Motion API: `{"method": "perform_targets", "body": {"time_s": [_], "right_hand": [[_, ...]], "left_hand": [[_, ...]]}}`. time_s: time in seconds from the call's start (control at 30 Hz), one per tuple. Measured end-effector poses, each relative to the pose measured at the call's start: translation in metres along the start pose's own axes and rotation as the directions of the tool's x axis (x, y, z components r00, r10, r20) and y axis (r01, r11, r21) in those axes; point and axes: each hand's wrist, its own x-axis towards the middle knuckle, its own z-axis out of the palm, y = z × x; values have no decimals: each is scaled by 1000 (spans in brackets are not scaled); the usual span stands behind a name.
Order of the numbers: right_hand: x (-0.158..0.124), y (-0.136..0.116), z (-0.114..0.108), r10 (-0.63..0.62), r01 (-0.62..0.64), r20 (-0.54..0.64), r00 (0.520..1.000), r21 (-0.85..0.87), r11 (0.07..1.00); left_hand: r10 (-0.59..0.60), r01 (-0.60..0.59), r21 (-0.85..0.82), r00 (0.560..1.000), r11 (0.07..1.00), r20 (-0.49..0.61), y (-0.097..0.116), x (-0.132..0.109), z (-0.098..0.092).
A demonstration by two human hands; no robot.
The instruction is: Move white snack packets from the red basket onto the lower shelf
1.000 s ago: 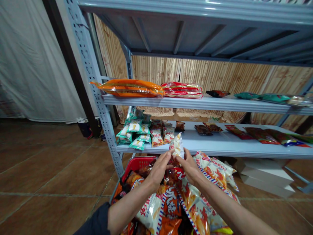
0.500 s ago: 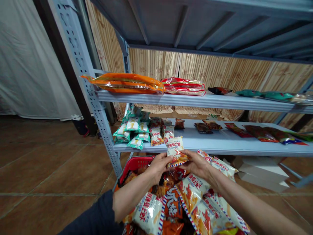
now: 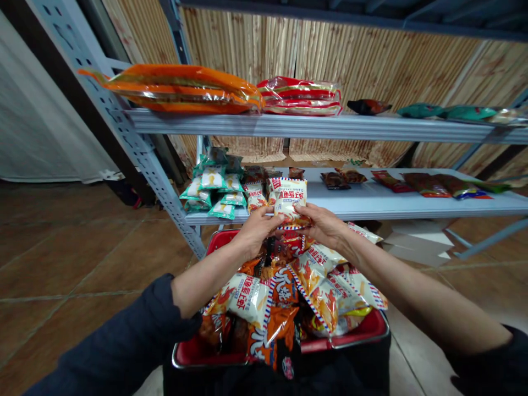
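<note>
Both hands hold one small white snack packet [image 3: 290, 199] with red lettering, just above a red basket [image 3: 363, 330]. My left hand [image 3: 258, 231] pinches its left lower edge; my right hand [image 3: 324, 225] grips its right lower edge. The packet stands upright in front of the lower shelf [image 3: 391, 206]. The basket is heaped with several similar white, orange and red snack bags [image 3: 317, 286].
The lower shelf carries green-white packets [image 3: 212, 187] at left, small red-white packets [image 3: 256, 197] beside them, and flat dark and red packs to the right. The upper shelf [image 3: 313, 126] bears orange and red bags. Flat white cardboard [image 3: 416, 242] lies under the rack; brown tiled floor lies left.
The packet has turned from edge-on to upright, facing me, and moved up towards the lower shelf. The view has dropped and moved closer, showing more of the basket.
</note>
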Motion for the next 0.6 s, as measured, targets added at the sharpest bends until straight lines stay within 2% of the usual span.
{"method": "perform_targets", "body": {"time_s": [0.23,0.4,0.6], "right_hand": [[-18,-15,-11,-58,57,15,998,14,998],[-30,-22,-19,-77,77,-41,996,7,997],[-36,-34,-30,-82,85,-122,989,18,996]], "left_hand": [[8,-7,-50,1000,999,22,13,-17,15],[-22,22,-15,998,1000,53,13,-28,14],[-96,94,56,995,994,39,11,-41,12]]}}
